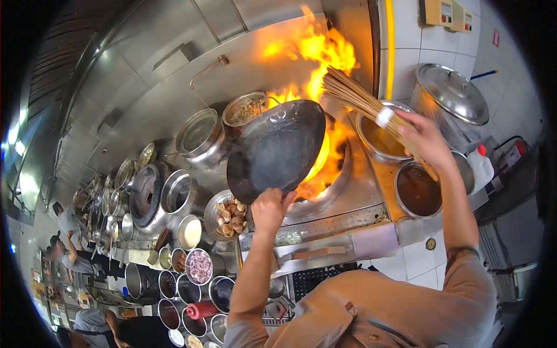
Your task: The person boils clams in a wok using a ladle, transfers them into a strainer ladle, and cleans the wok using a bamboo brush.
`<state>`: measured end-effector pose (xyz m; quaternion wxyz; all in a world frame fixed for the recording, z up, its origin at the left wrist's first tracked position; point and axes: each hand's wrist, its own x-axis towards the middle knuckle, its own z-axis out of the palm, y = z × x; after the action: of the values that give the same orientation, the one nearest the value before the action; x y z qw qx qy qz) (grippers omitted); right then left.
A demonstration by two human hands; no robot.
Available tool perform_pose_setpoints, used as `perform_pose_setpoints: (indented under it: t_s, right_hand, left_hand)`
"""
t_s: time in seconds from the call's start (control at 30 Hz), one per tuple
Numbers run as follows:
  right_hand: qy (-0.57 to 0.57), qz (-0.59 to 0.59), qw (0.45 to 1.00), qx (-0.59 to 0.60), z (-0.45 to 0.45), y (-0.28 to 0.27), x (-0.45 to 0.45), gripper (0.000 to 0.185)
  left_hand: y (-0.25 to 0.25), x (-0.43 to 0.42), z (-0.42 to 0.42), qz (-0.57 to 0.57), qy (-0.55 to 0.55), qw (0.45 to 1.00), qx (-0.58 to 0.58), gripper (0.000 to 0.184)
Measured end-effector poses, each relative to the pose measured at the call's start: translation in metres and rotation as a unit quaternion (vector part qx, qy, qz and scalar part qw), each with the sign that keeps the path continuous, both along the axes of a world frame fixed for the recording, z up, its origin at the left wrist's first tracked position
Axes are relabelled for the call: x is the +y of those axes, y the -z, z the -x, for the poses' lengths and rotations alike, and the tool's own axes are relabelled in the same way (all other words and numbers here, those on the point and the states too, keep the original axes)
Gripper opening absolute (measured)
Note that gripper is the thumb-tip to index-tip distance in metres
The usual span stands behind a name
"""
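My left hand (pixel 270 210) is closed on the near edge of a dark wok (pixel 277 148), which is tilted up over the burner (pixel 333 185). Inside, the wok looks bare, with a faint haze on its surface. Tall orange flames (pixel 325 55) rise behind it and along its right side. In my right hand (pixel 420 136) is a bamboo wok brush (pixel 365 101), a bundle of thin sticks bound with a white band. Its bristle end points up and left, to the right of the wok and close to the fire.
Pots of orange-brown liquid (pixel 380 136) and dark sauce (pixel 413 191) stand at the right, beside a large lidded pot (pixel 452 93). A perforated ladle of brown pieces (pixel 229 217) and a bowl of sliced onions (pixel 199 265) sit at the left. Other people (pixel 75 261) are at far left.
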<state>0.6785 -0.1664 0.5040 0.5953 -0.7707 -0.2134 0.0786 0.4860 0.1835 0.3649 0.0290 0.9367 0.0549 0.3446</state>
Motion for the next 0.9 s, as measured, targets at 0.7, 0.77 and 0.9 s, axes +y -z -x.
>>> perform_pose_setpoints:
  t_s: [0.7, 0.77, 0.9]
  right_hand:
    - [0.129, 0.371, 0.91, -0.135, 0.136, 0.232, -0.006, 0.045]
    - [0.138, 0.303, 0.928, -0.17, 0.125, 0.188, -0.024, 0.043]
    - [0.231, 0.333, 0.88, -0.248, 0.06, 0.122, -0.061, 0.04]
  left_hand:
    - [-0.182, 0.234, -0.058, 0.42, -0.056, 0.9, -0.101, 0.056]
    - [-0.192, 0.237, -0.058, 0.426, -0.091, 0.899, -0.052, 0.054]
    - [-0.149, 0.216, -0.067, 0.268, -0.096, 0.956, -0.073, 0.068]
